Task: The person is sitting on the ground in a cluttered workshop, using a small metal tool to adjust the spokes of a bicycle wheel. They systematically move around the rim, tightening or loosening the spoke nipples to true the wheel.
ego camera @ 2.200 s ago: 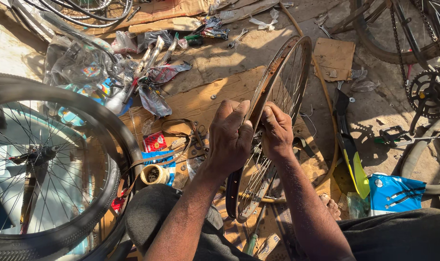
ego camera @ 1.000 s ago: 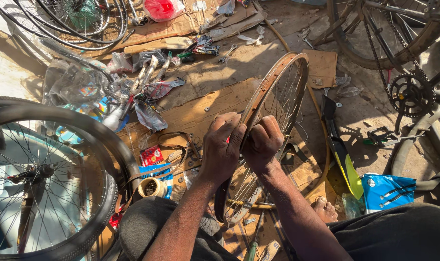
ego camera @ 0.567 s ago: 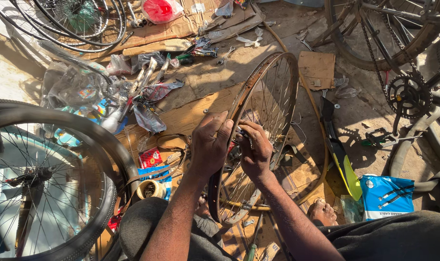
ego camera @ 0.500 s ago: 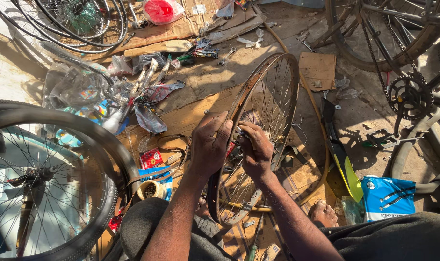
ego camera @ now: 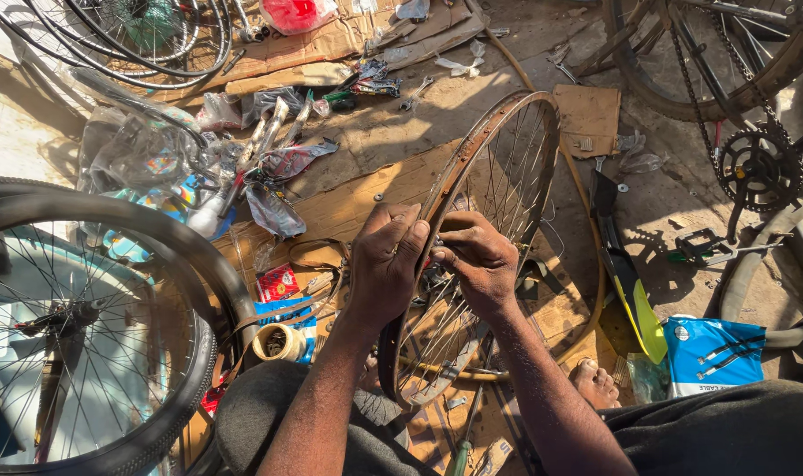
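Observation:
A bare, rusty bicycle rim (ego camera: 498,141) with thin spokes stands upright between my knees, edge toward me. My left hand (ego camera: 385,263) wraps its fingers over the near side of the rim. My right hand (ego camera: 474,257) pinches something small at the rim's edge, right against my left fingertips; what it pinches is hidden. A dark rubber strip (ego camera: 389,357) hangs along the lower rim below my hands.
A tyred wheel (ego camera: 75,335) stands at the left. A tape roll (ego camera: 279,342), red packet (ego camera: 278,282) and plastic bags (ego camera: 145,159) lie on cardboard. A blue packet (ego camera: 712,353), a green-tipped mudguard (ego camera: 629,282), a crank with chainring (ego camera: 758,167) and another wheel (ego camera: 728,53) are at the right.
Both hands slid down the rim toward me and the rim tilted more upright. The right hand changed from gripping the rim to pinching at its edge.

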